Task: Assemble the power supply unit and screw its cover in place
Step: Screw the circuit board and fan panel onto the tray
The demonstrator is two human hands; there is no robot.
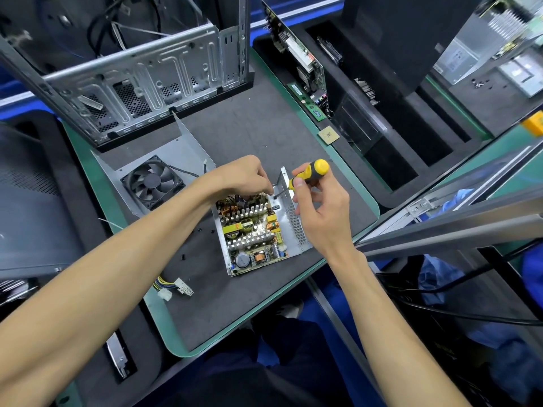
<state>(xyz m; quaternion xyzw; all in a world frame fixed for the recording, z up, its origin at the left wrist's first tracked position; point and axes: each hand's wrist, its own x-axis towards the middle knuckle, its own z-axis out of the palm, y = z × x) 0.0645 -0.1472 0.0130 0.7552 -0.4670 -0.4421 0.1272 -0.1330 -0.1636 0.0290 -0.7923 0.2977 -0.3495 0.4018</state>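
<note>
PSU base [296, 227]: open metal tray with its circuit board [252, 230] exposed, sitting on the dark mat [258, 136] near the centre of the tabletop [164, 327], a little toward 4 o'clock
Your right hand [320, 210]: grip clenched round the yellow-and-black screwdriver [311, 171]; handle points to 1 o'clock, shaft slants down toward 8 o'clock
Screwdriver tip: meets a small dark screw [275, 197] at the tray's 12 o'clock corner, just inside the upright wall
Your left hand [244, 177]: fingers curled, fingertips down at the board's far edge right beside that screw; cannot tell whether the grip pinches the screw or only steadies the board
Cover [176, 148]: grey sheet-metal piece with the black fan [152, 182] on it, lying at 10 o'clock of the tray, apart from it
Loose screws [199, 230]: few small dark ones on the mat at 9 o'clock of the tray
Cable connectors [176, 287]: white plugs at 7 o'clock, near the tabletop edge
PC case [141, 80]: bare chassis standing at 11 o'clock
CPU chip [329, 135]: at 1 o'clock, on the mat's edge
</note>
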